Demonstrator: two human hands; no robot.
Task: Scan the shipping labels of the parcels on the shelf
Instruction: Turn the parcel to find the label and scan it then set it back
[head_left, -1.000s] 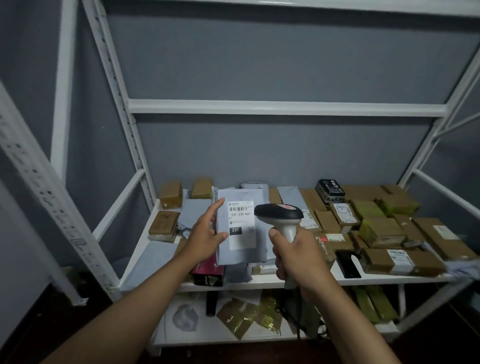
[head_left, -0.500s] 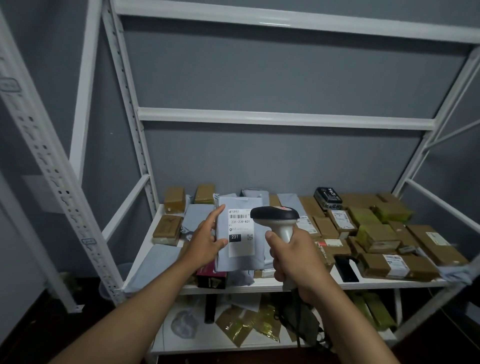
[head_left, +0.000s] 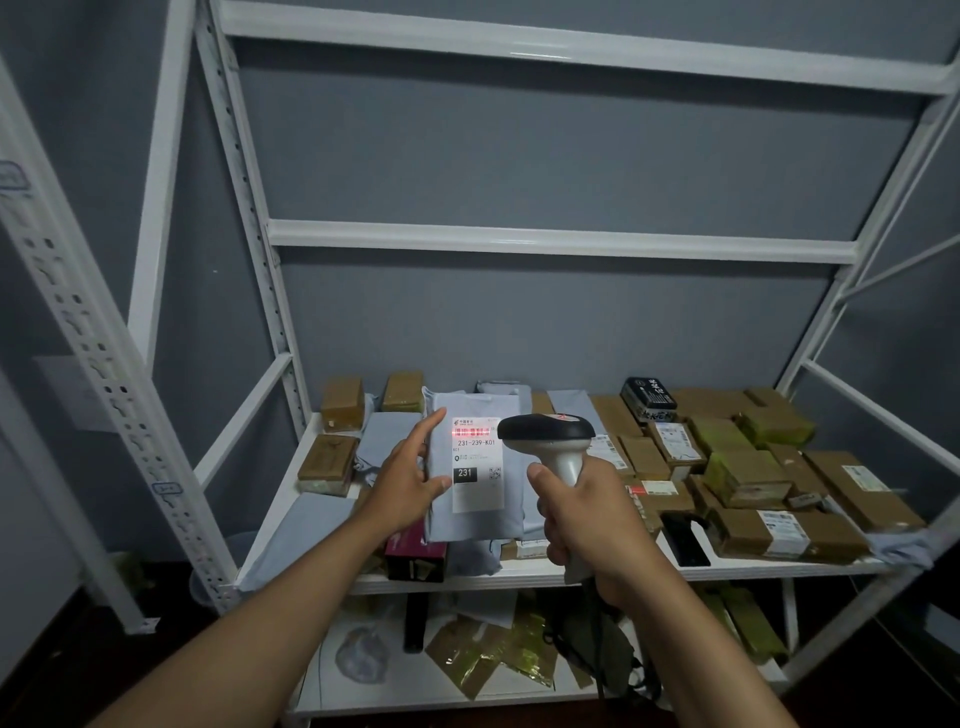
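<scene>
My left hand (head_left: 408, 480) holds a grey poly-mailer parcel (head_left: 483, 514) upright above the white shelf (head_left: 519, 569), thumb on its front and fingers along its left edge. Its white shipping label (head_left: 477, 470) reads 231-239-K01, and a red scan line glows across the barcode at the label's top. My right hand (head_left: 582, 519) grips the handle of a handheld barcode scanner (head_left: 548, 434), whose black head points left at the label from just to its right.
Several brown cardboard parcels (head_left: 748, 475) with labels crowd the shelf's right half; more boxes (head_left: 343, 408) and grey mailers (head_left: 387, 436) lie at the left. A black box (head_left: 649, 397) sits at the back. The white rack upright (head_left: 249, 218) stands left. Gold bags (head_left: 493, 654) lie on the lower shelf.
A red scan line now lights the label's barcode. The view has tilted up slightly; both hands hold nearly the same pose.
</scene>
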